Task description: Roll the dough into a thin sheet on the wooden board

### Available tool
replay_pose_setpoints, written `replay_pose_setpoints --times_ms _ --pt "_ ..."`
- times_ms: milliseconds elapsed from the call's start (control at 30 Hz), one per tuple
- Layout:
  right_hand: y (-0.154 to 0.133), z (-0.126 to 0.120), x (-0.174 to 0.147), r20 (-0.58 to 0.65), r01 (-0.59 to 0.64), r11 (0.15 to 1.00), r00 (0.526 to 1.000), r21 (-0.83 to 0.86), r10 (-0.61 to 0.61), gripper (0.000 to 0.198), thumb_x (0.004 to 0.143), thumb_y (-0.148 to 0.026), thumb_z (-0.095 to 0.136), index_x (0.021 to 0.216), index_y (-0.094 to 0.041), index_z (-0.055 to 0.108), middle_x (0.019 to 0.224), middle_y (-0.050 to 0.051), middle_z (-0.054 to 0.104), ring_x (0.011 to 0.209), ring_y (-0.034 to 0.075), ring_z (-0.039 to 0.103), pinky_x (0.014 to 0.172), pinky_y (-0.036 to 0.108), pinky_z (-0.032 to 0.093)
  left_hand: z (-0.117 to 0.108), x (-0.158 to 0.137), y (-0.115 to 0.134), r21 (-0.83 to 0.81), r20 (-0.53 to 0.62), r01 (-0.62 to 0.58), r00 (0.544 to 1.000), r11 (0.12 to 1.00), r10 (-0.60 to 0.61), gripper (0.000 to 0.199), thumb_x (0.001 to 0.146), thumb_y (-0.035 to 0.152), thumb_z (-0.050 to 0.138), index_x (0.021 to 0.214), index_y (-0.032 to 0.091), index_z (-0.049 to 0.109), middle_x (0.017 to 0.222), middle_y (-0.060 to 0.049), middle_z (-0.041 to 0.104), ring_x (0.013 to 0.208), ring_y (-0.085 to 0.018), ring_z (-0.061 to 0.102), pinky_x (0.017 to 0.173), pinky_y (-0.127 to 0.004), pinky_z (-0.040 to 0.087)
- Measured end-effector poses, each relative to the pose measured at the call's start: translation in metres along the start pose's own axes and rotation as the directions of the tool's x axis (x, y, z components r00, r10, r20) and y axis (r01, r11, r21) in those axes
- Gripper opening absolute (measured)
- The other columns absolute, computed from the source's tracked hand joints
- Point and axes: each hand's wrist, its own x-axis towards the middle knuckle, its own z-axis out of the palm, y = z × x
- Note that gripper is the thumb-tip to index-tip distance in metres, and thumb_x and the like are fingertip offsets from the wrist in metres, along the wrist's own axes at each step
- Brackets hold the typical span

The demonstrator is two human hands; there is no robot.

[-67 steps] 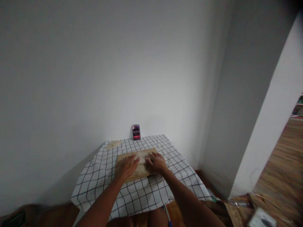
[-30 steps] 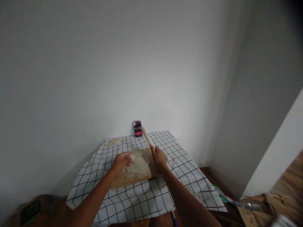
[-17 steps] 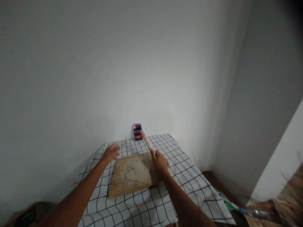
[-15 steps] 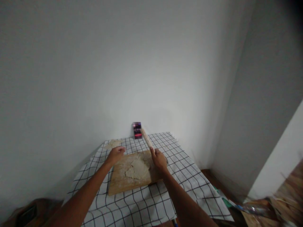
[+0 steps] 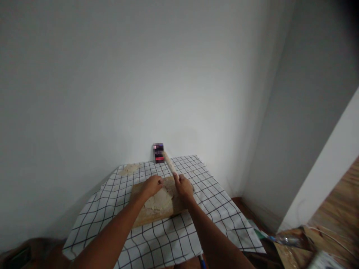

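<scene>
My right hand [image 5: 183, 186] is wrapped round the near part of a floury wooden rolling pin [image 5: 169, 163], which tilts up and away toward the back. Beneath both hands lies a wooden board [image 5: 137, 220] dusted with flour. A flattened sheet of dough [image 5: 159, 201] with a ragged edge rests on it, partly covered by my left forearm. Over the far side of the dough is my left hand [image 5: 153, 184], its fingers curled closed; whatever they may hold is hidden.
A checked cloth [image 5: 213, 201] covers the table. Another thin piece of dough [image 5: 129, 169] lies at its back left. A blurred dark package [image 5: 158, 153] stands against the wall. Low on the right are a plastic bottle [image 5: 290, 241] and cardboard [image 5: 294, 256].
My left hand has moved right, from the board's left far edge to above the dough. My right hand still grips the rolling pin. The view has turned slightly right.
</scene>
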Motion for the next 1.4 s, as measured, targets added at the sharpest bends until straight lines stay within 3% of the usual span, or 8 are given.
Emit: replay_pose_setpoints --times_ms 300,533,767,900,1067,1167,1300,1400 --pt "-0.001 -0.002 -0.002 -0.008 0.008 1.000 1.000 -0.005 -0.008 0.062 0.117 -0.065 0.029 0.105 -0.023 0.073 0.099 0.009 0.081 0.097 0.024 0.076 0.073 0.030 0.040 0.008 -0.004 -0.021 -0.243 -0.029 -0.066 0.998 0.968 0.061 0.019 0.093 0.030 0.066 0.099 0.018 0.080 0.100 -0.007 0.085 0.095 -0.021 0.076 0.083 -0.028 0.054" --pt "-0.002 -0.002 -0.002 -0.019 0.006 1.000 1.000 0.003 -0.006 0.062 0.117 -0.064 0.031 0.104 -0.022 0.074 0.099 0.010 0.081 0.095 0.023 0.076 0.075 0.029 0.042 0.010 0.000 -0.015 -0.187 -0.024 -0.109 0.994 0.976 0.107 0.021 0.092 0.032 0.066 0.095 0.019 0.083 0.101 -0.008 0.085 0.098 -0.024 0.075 0.086 -0.030 0.053" --pt "-0.003 -0.003 -0.004 -0.033 0.025 0.999 0.999 -0.020 -0.026 0.059 0.117 -0.064 0.032 0.104 -0.023 0.073 0.101 0.009 0.082 0.097 0.024 0.077 0.076 0.030 0.043 0.010 0.009 -0.021 -0.264 0.015 -0.084 0.996 0.961 0.092 0.024 0.090 0.039 0.068 0.085 0.018 0.079 0.092 -0.006 0.082 0.090 -0.023 0.072 0.080 -0.029 0.052" --pt "-0.002 -0.003 -0.003 -0.020 0.021 0.999 1.000 -0.030 -0.022 0.060 0.117 -0.065 0.030 0.105 -0.024 0.073 0.103 0.010 0.082 0.099 0.025 0.077 0.076 0.030 0.043 0.015 0.012 -0.020 -0.314 0.002 -0.028 1.000 0.949 0.030 0.017 0.088 0.030 0.067 0.095 0.018 0.079 0.088 -0.004 0.080 0.085 -0.021 0.072 0.079 -0.029 0.052" --pt "-0.003 -0.002 -0.003 -0.020 0.028 0.999 0.999 -0.046 -0.029 0.063 0.117 -0.066 0.028 0.104 -0.024 0.073 0.101 0.009 0.081 0.098 0.024 0.076 0.075 0.030 0.042 0.024 0.010 -0.008 -0.249 -0.143 0.061 0.985 0.967 -0.099 0.024 0.087 0.017 0.068 0.109 0.017 0.078 0.091 -0.003 0.075 0.087 -0.020 0.070 0.082 -0.028 0.052" --pt "-0.003 -0.002 -0.002 -0.015 0.023 0.999 1.000 -0.048 -0.024 0.062 0.117 -0.065 0.028 0.104 -0.024 0.073 0.102 0.009 0.081 0.097 0.023 0.076 0.074 0.030 0.042 0.026 0.002 0.003 -0.208 -0.220 -0.061 0.975 0.976 0.014 0.024 0.094 0.016 0.058 0.102 0.018 0.081 0.101 -0.008 0.077 0.095 -0.021 0.071 0.090 -0.031 0.054" --pt "-0.001 0.001 0.000 -0.018 0.022 0.999 1.000 -0.033 -0.023 0.062 0.117 -0.067 0.028 0.104 -0.024 0.071 0.100 0.008 0.080 0.095 0.023 0.075 0.072 0.030 0.040 0.022 -0.015 0.018 -0.200 -0.084 -0.259 0.966 0.945 0.247 0.032 0.095 0.013 0.053 0.093 0.021 0.084 0.103 -0.008 0.079 0.103 -0.022 0.072 0.098 -0.032 0.054" --pt "-0.001 0.001 0.000 -0.018 0.015 0.999 1.000 -0.037 -0.016 0.062 0.117 -0.066 0.028 0.105 -0.023 0.072 0.100 0.008 0.080 0.096 0.023 0.075 0.072 0.030 0.040 0.015 -0.022 0.025 -0.188 -0.041 -0.271 0.962 0.944 0.269 0.031 0.093 0.012 0.053 0.091 0.021 0.083 0.104 -0.008 0.080 0.103 -0.023 0.072 0.097 -0.032 0.054"
